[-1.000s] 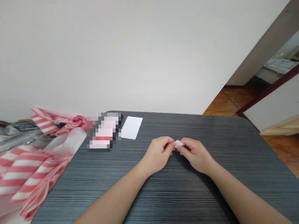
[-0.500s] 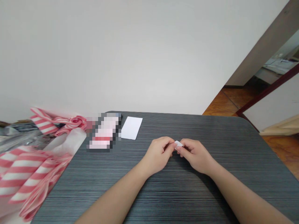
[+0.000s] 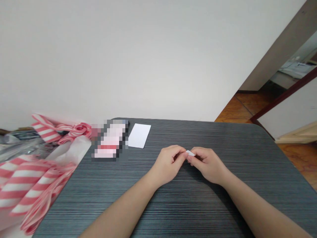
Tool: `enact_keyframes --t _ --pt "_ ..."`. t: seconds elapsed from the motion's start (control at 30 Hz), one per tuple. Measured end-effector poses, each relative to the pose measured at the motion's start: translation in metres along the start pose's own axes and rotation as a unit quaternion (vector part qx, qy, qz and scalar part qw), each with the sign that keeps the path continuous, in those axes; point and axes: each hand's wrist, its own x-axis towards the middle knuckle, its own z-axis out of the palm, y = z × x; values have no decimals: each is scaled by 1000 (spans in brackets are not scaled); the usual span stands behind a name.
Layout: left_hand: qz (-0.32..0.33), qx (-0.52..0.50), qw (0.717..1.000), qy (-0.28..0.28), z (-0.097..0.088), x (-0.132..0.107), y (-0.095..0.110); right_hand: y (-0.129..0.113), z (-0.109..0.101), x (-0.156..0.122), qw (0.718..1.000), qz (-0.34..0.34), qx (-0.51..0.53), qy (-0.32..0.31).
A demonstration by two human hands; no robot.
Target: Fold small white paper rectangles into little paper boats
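My left hand [image 3: 167,164] and my right hand [image 3: 208,164] meet over the middle of the dark striped table [image 3: 173,205]. Both pinch a small white folded piece of paper [image 3: 190,153] between thumb and fingertips, just above the tabletop. The fingers of both hands are curled closed around it, and most of the paper is hidden by them.
A white rectangular card [image 3: 139,136] lies flat near the table's far edge. Beside it is a blurred pink and white object [image 3: 110,140]. Pink and white striped bags [image 3: 27,180] and clear plastic are heaped at the left. A doorway [image 3: 284,89] opens at the right.
Both hands stay pinched on the small paper; the fingers shifted only slightly.
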Motion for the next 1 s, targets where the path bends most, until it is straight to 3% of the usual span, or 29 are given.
enact_keyframes --t 0.87,1.0 --pt "-12 -7 1000 0 -2 1 2 3 1 1 1000 8 3 -12" --pt "-2 9 1000 9 -2 1 1 4 1 0 1000 -18 -13 3"
